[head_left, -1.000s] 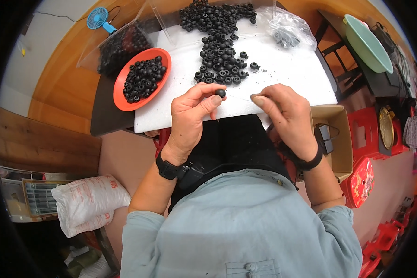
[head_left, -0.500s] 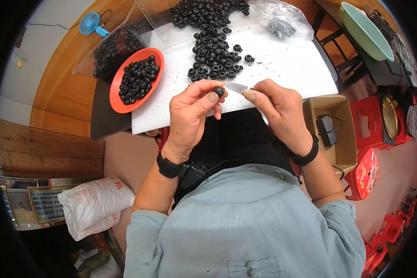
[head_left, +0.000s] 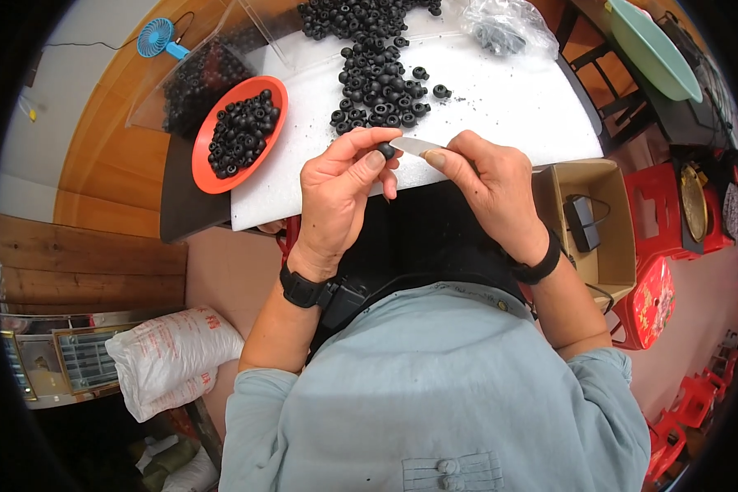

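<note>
Between thumb and fingers, my left hand (head_left: 342,184) pinches a small round black part (head_left: 386,151) that looks like rubber or plastic. My right hand (head_left: 494,184) grips a small knife (head_left: 415,146), its handle mostly hidden in the fingers. The blade reaches left and its tip meets the edge of the black part. Both hands are above the near edge of the white foam board (head_left: 508,115). Just beyond them lies a heap of similar black parts (head_left: 377,82), some showing a ring-shaped opening. More of them fill an orange-red bowl (head_left: 279,123) at the left.
A clear plastic bin (head_left: 152,98) of dark parts stands behind the bowl, near a blue fan (head_left: 156,38). A clear plastic bag (head_left: 512,29) lies far right on the board. Right of me are a cardboard box (head_left: 611,271), red stools (head_left: 648,299) and a green basin (head_left: 652,53).
The knife blade has shifted slightly left, against the black part. My left fingers have turned the part a little. The whole view has tilted slightly.
</note>
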`<state>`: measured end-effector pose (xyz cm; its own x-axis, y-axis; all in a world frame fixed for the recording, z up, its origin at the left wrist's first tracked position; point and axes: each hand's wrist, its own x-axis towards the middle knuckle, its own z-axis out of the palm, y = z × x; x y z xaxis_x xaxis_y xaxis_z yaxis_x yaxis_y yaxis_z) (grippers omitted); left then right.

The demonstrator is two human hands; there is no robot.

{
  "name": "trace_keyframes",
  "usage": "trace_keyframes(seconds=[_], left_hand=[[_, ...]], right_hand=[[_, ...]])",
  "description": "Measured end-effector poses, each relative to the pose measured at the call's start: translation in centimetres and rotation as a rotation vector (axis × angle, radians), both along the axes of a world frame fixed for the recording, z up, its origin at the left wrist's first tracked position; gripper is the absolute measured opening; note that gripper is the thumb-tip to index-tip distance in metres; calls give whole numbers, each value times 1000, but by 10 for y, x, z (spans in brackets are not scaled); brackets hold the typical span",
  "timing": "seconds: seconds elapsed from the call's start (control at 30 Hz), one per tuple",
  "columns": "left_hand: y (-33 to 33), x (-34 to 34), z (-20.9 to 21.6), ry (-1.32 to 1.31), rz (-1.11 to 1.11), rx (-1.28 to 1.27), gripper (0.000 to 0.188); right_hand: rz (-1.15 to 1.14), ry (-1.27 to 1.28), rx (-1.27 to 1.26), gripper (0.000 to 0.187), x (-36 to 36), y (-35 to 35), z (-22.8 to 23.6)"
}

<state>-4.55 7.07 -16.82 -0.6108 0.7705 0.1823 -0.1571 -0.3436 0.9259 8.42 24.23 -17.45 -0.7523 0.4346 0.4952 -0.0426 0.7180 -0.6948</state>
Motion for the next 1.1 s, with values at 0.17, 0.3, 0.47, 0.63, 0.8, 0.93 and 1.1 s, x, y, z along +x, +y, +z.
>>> trace_keyframes(seconds=[0.17, 0.3, 0.47, 0.63, 0.8, 0.93, 1.1], left_hand=[[1, 0, -1, 2, 0, 12, 32], [3, 3, -1, 23, 14, 5, 35], [4, 4, -2, 4, 15, 12, 32], [7, 7, -5, -3, 35, 34, 28], [9, 12, -7, -31, 82, 52, 25], [11, 13, -9, -15, 97, 51, 24], [12, 13, -10, -10, 111, 60, 23]], right_hand=[[-12, -2, 22, 40, -1, 0, -1], [-7, 9, 18, 40, -1, -1, -3], [2, 19, 26, 38, -1, -1, -3], [-14, 45, 89, 39, -2, -2, -7], [-28, 62, 127, 38, -3, -3, -11], [-39, 77, 164, 37, -3, -3, -14], [-24, 73, 169, 37, -2, -2, -14]])
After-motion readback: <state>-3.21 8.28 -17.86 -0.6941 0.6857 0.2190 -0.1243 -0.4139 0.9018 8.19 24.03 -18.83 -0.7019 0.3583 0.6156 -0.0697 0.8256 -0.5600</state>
